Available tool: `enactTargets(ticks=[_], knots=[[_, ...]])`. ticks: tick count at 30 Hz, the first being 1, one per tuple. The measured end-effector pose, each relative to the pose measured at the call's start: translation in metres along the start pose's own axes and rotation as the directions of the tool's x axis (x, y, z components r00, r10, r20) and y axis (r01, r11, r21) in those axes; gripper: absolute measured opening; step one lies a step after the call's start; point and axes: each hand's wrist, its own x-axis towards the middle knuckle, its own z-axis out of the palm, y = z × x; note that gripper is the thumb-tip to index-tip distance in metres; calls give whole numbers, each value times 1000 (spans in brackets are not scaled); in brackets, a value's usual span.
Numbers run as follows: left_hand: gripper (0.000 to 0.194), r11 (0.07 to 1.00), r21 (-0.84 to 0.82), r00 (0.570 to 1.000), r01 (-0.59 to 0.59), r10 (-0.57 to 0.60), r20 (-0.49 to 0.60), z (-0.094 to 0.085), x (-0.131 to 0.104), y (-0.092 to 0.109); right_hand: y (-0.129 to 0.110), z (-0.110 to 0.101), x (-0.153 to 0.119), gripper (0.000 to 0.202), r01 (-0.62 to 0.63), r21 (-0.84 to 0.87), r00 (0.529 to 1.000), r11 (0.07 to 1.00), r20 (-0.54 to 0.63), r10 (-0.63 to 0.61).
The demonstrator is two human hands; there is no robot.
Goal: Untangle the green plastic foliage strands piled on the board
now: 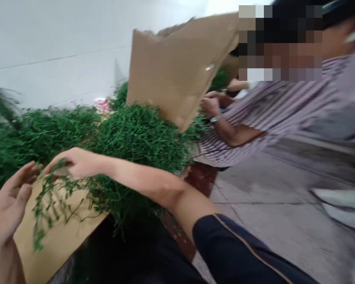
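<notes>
My right hand point(75, 162) reaches across from the right, its fingers closed on a green leafy sprig point(49, 193) that droops below it. Beside it on the left, my left hand point(10, 205) is held with the thumb apart from the curled fingers. A bit of green shows near the left fingertips, but no firm grip is visible. Under the sprig lies a tan cardboard sheet point(62, 236). A thick heap of the same greenery point(136, 138) spreads behind my right forearm, and more greenery point(56, 126) lies farther left.
An upright cardboard piece point(177, 67) stands in the heap, partly screening a co-worker in a striped shirt point(272, 106). That person's hand point(211, 104) is near more greenery. White wall point(62, 39) behind; paved floor point(263, 221) and a white sack-like object point(343, 205) lie right.
</notes>
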Motion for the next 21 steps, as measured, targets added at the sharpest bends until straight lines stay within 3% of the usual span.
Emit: enactTargets(ticks=[4, 8, 11, 13, 18, 21], knots=[[30, 970, -183, 986, 161, -168, -22, 44, 0, -6, 11, 0, 2, 16, -23, -163, 998, 986, -66, 12], [28, 965, -189, 982, 183, -187, -4, 57, 8, -6, 18, -2, -16, 9, -143, -240, 975, 960, -202, 95], [35, 990, -5, 974, 141, -140, -178, 60, 14, -8, 16, 0, -27, 12, -225, -182, 949, 957, -265, 173], [37, 989, 75, 969, 125, -106, -225, 64, 17, -11, 18, 2, -31, 14, -260, -82, 936, 962, -265, 231], [22, 985, 171, 986, 2, 27, -163, 81, 17, -25, 37, 4, -36, 23, -255, 60, 914, 965, -310, 261], [20, 966, 251, 991, -60, 89, -103, 89, 13, -34, 50, 0, -42, 23, -235, 45, 893, 971, -385, 234]])
